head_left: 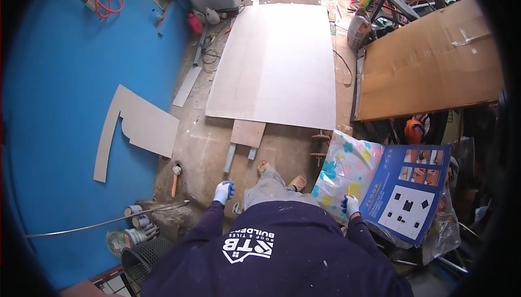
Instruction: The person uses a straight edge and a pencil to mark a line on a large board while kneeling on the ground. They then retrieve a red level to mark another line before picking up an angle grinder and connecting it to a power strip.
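My left hand [224, 192], in a white and blue glove, hangs beside my left leg with its fingers curled in. Whether anything is inside that fist is hidden. On the other side my right hand [351, 205], gloved the same way, is closed on a thin yellow-orange pencil [349, 191] that points up. It is over the edge of a flower-patterned plastic sheet [347, 158], near a blue printed box panel [407, 188]. Ahead of my feet a large pale flat board [277, 63] lies raised on supports, a small wooden piece [248, 133] showing under its near edge.
Against the blue wall [65, 134] leans a curved grey cut-out board [146, 123]. A hammer [175, 180], a metal rod [103, 226], cans [135, 221] and a dark basket [147, 259] are at the left. A large cardboard box [429, 63] and clutter stand at the right.
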`<state>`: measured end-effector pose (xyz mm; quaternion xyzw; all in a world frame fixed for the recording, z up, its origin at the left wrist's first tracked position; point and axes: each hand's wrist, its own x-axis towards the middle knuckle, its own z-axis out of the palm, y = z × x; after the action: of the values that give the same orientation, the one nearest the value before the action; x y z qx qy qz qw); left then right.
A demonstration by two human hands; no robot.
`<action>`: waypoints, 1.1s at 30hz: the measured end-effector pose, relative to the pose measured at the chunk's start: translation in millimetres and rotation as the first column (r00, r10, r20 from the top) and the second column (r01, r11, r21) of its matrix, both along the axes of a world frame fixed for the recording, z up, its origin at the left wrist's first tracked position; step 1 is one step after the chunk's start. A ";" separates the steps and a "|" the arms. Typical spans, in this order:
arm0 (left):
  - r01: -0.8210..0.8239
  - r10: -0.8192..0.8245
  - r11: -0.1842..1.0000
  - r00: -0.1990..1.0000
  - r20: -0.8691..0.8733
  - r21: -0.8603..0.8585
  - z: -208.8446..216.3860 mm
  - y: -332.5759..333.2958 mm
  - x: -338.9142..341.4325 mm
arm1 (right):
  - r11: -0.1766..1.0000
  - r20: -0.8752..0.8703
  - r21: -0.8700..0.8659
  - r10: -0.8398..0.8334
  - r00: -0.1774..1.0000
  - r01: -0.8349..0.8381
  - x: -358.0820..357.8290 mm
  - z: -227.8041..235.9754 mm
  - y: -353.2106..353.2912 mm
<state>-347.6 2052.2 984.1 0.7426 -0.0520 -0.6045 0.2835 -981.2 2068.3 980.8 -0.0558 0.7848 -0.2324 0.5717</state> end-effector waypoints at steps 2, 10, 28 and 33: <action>-0.032 0.030 0.998 0.999 -0.024 -0.051 -2.8 -15.6 11.6 | 1.000 -0.017 0.017 0.012 1.000 -0.011 9.8 -5.5 3.8; 0.013 -0.006 0.997 0.995 0.101 -0.071 -9.4 -29.4 105.3 | 0.982 -0.082 0.187 0.040 0.996 -0.024 57.9 -33.8 -24.7; -0.600 0.600 0.799 0.800 -0.002 0.040 -14.6 63.6 117.5 | 0.886 0.047 -0.213 0.429 0.902 -0.411 240.9 -54.7 -353.0; -0.591 0.571 0.798 0.805 -0.164 -0.123 -41.7 75.8 95.6 | 0.847 0.025 -0.214 0.503 0.864 -0.487 295.7 -33.4 -446.5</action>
<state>-252.0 2128.0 942.4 0.6587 0.1447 -0.5249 0.5193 -685.5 1621.8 947.4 -0.3043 0.6926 -0.1572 0.6348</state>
